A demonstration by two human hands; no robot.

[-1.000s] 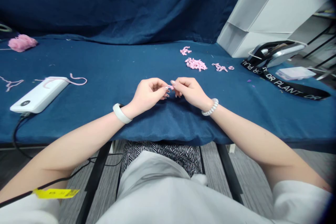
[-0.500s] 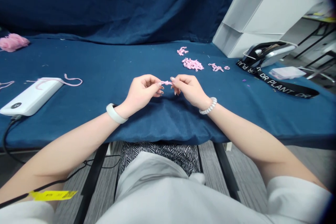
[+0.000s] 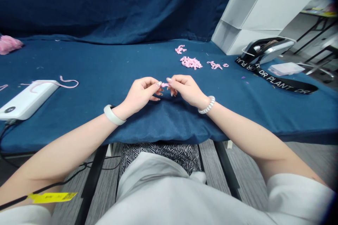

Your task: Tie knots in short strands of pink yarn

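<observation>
A small pink yarn piece point(image 3: 165, 85) is pinched in the air just above the blue cloth table point(image 3: 105, 63). The left hand point(image 3: 138, 95) and right hand point(image 3: 187, 91) come in from either side, their fingertips point(image 3: 159, 83) clamped on it from both ends, though the yarn's exact shape between them is too small to tell. Beyond that piece lies a heap of pink loops point(image 3: 191, 63). Well to its left rests a white power bank point(image 3: 27, 100), and well to its right a black strap point(image 3: 283, 84) lies across the cloth.
</observation>
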